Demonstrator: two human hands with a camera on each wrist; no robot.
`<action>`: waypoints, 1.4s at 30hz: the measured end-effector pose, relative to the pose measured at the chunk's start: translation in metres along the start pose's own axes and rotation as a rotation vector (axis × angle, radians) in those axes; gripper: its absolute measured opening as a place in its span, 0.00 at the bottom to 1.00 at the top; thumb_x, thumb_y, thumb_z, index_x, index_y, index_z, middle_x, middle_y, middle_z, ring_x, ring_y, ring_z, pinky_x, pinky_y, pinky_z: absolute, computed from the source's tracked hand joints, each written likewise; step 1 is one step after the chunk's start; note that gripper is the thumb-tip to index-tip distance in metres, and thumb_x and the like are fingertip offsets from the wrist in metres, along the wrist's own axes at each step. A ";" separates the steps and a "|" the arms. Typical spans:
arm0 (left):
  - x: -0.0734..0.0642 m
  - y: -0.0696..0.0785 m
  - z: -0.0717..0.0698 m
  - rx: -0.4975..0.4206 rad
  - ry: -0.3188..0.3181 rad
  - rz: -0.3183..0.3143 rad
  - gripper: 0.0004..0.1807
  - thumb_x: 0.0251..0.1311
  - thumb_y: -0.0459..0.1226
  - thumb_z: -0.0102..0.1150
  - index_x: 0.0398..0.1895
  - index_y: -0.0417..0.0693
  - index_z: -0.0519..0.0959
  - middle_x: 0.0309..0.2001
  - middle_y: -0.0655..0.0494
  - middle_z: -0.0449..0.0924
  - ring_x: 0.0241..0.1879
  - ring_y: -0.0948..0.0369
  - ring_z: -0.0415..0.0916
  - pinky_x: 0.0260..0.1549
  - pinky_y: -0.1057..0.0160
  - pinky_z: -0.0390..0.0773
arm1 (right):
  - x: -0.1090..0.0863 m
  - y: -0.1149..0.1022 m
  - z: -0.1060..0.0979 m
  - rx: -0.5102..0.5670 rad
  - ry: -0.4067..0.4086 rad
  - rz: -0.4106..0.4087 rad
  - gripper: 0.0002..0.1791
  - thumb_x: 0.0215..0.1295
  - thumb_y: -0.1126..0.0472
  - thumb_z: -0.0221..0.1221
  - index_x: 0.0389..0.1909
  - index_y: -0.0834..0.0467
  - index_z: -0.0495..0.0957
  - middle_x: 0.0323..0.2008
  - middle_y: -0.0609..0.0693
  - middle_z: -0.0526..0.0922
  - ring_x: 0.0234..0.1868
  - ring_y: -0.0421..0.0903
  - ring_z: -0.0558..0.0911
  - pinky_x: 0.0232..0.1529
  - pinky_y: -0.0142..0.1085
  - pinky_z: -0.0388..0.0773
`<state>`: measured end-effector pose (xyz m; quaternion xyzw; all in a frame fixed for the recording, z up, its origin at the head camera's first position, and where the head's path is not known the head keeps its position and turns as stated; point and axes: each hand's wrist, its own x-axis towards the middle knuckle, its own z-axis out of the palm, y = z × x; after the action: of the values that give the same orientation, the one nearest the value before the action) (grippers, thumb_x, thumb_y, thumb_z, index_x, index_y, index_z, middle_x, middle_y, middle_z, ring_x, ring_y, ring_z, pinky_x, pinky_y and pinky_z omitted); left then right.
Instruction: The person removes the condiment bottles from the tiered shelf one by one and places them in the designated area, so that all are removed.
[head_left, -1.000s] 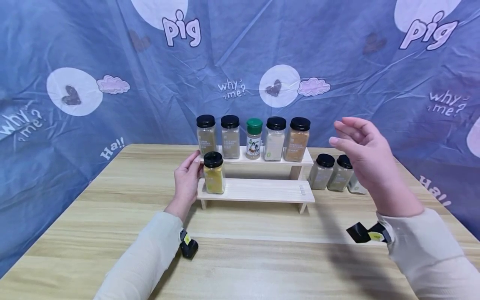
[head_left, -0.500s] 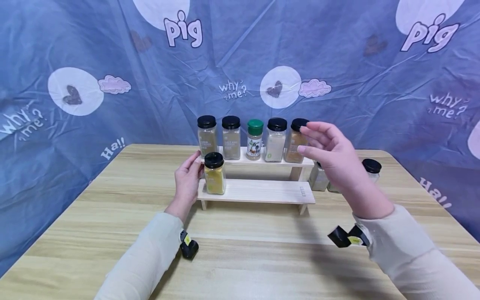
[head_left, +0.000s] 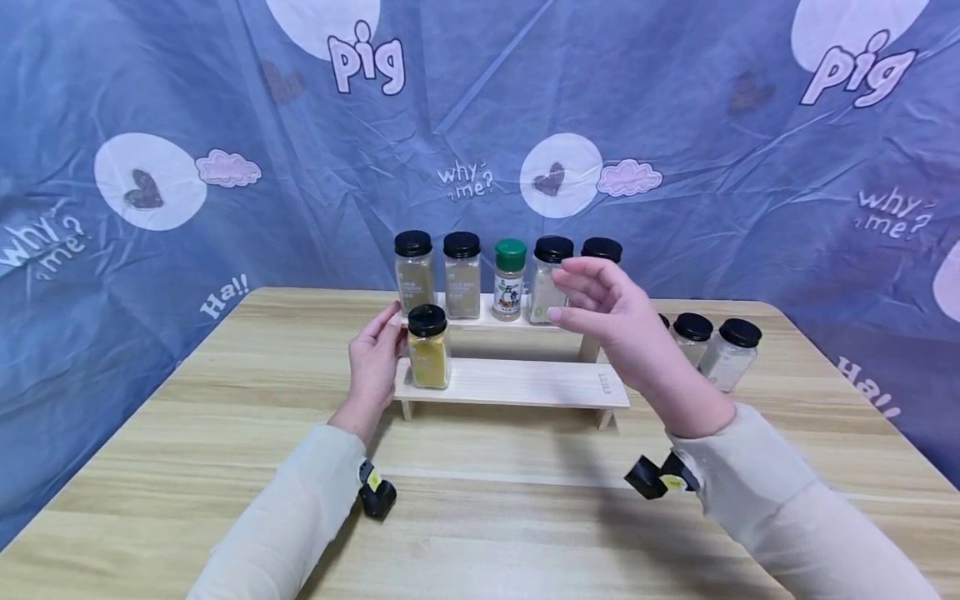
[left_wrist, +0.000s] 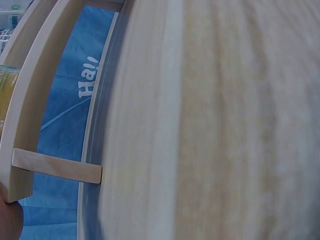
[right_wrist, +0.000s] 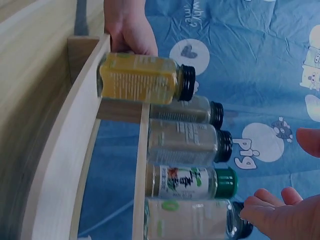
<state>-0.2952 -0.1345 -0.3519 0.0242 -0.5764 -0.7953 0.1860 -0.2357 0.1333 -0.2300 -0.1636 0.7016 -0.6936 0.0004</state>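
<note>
A two-tier wooden spice rack [head_left: 517,383] stands on the table. My left hand [head_left: 372,354] grips its left end, beside the jar of yellow powder [head_left: 429,358] on the lower tier. Along the upper tier stand black-capped spice jars [head_left: 462,279] and a green-capped bottle [head_left: 509,283]. My right hand [head_left: 618,321] hovers before the upper tier's right end, thumb and fingers apart with nothing between them. It covers most of the rightmost jar [head_left: 602,250] in the head view. The right wrist view has its fingertips near the cap of a pale-powder jar [right_wrist: 187,220].
To the right of the rack, several more black-capped jars stand on the wooden table [head_left: 480,517], including a pale one [head_left: 729,354]; my right forearm partly hides them. A blue printed cloth [head_left: 480,108] hangs behind the table.
My right hand has moved left from over the jars on the table to the front of the upper tier's right end. The left hand and the jars stay where they were.
</note>
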 end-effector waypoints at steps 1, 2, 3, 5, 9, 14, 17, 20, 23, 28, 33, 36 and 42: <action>-0.001 -0.001 0.000 -0.004 0.000 0.010 0.18 0.64 0.33 0.50 0.57 0.40 0.73 0.56 0.43 0.73 0.37 0.68 0.76 0.41 0.74 0.79 | 0.001 0.001 0.002 0.001 -0.003 0.008 0.25 0.56 0.75 0.56 0.51 0.51 0.66 0.53 0.47 0.74 0.61 0.49 0.68 0.50 0.24 0.74; -0.001 -0.002 -0.001 -0.005 -0.001 0.016 0.18 0.64 0.33 0.50 0.57 0.40 0.73 0.56 0.43 0.73 0.37 0.68 0.77 0.41 0.74 0.79 | 0.002 0.002 0.004 -0.002 -0.006 0.015 0.25 0.56 0.75 0.56 0.51 0.51 0.66 0.53 0.48 0.74 0.61 0.48 0.69 0.51 0.24 0.74; 0.000 -0.002 -0.001 -0.004 0.000 0.010 0.18 0.64 0.33 0.50 0.57 0.40 0.73 0.56 0.43 0.73 0.38 0.68 0.77 0.42 0.74 0.79 | 0.003 0.003 0.006 -0.005 -0.007 0.018 0.25 0.56 0.75 0.57 0.52 0.52 0.66 0.53 0.48 0.74 0.60 0.47 0.69 0.51 0.24 0.74; 0.000 -0.003 -0.001 0.001 0.002 -0.006 0.18 0.65 0.32 0.49 0.58 0.40 0.72 0.57 0.44 0.73 0.39 0.68 0.77 0.43 0.73 0.78 | 0.005 0.005 0.010 0.008 -0.011 0.025 0.25 0.55 0.75 0.57 0.53 0.53 0.66 0.52 0.46 0.74 0.58 0.44 0.71 0.52 0.25 0.74; 0.002 -0.004 -0.002 0.017 0.007 -0.049 0.19 0.66 0.31 0.46 0.60 0.40 0.70 0.59 0.44 0.71 0.37 0.69 0.76 0.44 0.73 0.78 | 0.007 0.012 0.016 0.043 -0.017 0.037 0.26 0.55 0.75 0.56 0.55 0.58 0.64 0.53 0.50 0.74 0.55 0.42 0.73 0.53 0.27 0.74; 0.001 -0.001 -0.001 0.018 0.014 -0.056 0.19 0.66 0.32 0.47 0.60 0.39 0.70 0.59 0.44 0.70 0.35 0.70 0.76 0.44 0.74 0.78 | 0.011 0.022 0.025 0.065 -0.025 0.060 0.29 0.54 0.76 0.55 0.59 0.64 0.61 0.59 0.61 0.69 0.58 0.50 0.72 0.55 0.31 0.73; 0.001 -0.001 -0.001 0.019 0.012 -0.058 0.19 0.66 0.32 0.47 0.60 0.40 0.70 0.59 0.45 0.70 0.36 0.70 0.76 0.44 0.74 0.77 | 0.011 0.028 0.031 0.075 -0.030 0.080 0.30 0.54 0.76 0.55 0.59 0.65 0.61 0.60 0.63 0.68 0.61 0.55 0.68 0.58 0.34 0.71; 0.002 -0.001 -0.001 0.014 0.011 -0.058 0.19 0.66 0.32 0.47 0.60 0.40 0.70 0.59 0.45 0.70 0.36 0.70 0.76 0.45 0.74 0.77 | 0.012 0.035 0.039 0.088 -0.040 0.086 0.30 0.54 0.76 0.55 0.59 0.66 0.60 0.61 0.66 0.66 0.63 0.58 0.66 0.62 0.39 0.69; 0.003 -0.002 -0.001 0.011 0.008 -0.054 0.19 0.66 0.31 0.47 0.59 0.39 0.70 0.59 0.45 0.70 0.36 0.70 0.76 0.45 0.73 0.77 | 0.013 0.043 0.047 0.096 -0.047 0.099 0.30 0.54 0.76 0.56 0.59 0.67 0.60 0.62 0.67 0.65 0.64 0.59 0.65 0.63 0.43 0.66; 0.004 -0.002 0.001 0.013 -0.003 -0.044 0.19 0.66 0.30 0.46 0.59 0.38 0.70 0.59 0.43 0.70 0.37 0.70 0.77 0.46 0.72 0.77 | 0.017 0.053 0.060 0.064 -0.059 0.147 0.33 0.53 0.74 0.59 0.61 0.65 0.60 0.62 0.63 0.67 0.65 0.56 0.65 0.64 0.44 0.66; 0.004 -0.001 0.002 0.005 0.000 -0.040 0.19 0.66 0.30 0.46 0.59 0.37 0.70 0.59 0.43 0.71 0.38 0.70 0.77 0.47 0.71 0.77 | 0.022 0.061 0.074 0.034 -0.064 0.173 0.34 0.52 0.73 0.62 0.60 0.63 0.61 0.62 0.61 0.67 0.65 0.54 0.65 0.64 0.43 0.66; 0.004 0.000 0.002 -0.001 0.003 -0.038 0.19 0.66 0.30 0.47 0.59 0.36 0.70 0.58 0.42 0.71 0.37 0.70 0.77 0.46 0.71 0.78 | 0.025 0.065 0.081 0.024 -0.062 0.183 0.34 0.50 0.72 0.63 0.60 0.63 0.62 0.62 0.61 0.67 0.65 0.54 0.65 0.64 0.43 0.66; 0.005 0.003 0.002 0.009 0.019 -0.043 0.18 0.64 0.31 0.48 0.57 0.38 0.72 0.56 0.44 0.73 0.35 0.68 0.77 0.46 0.71 0.78 | 0.029 0.070 0.092 -0.005 -0.066 0.202 0.34 0.49 0.71 0.64 0.59 0.62 0.63 0.60 0.59 0.70 0.63 0.54 0.68 0.61 0.44 0.69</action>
<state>-0.2996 -0.1349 -0.3472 0.0449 -0.5777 -0.7963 0.1739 -0.2584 0.0363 -0.2954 -0.1149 0.7157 -0.6826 0.0930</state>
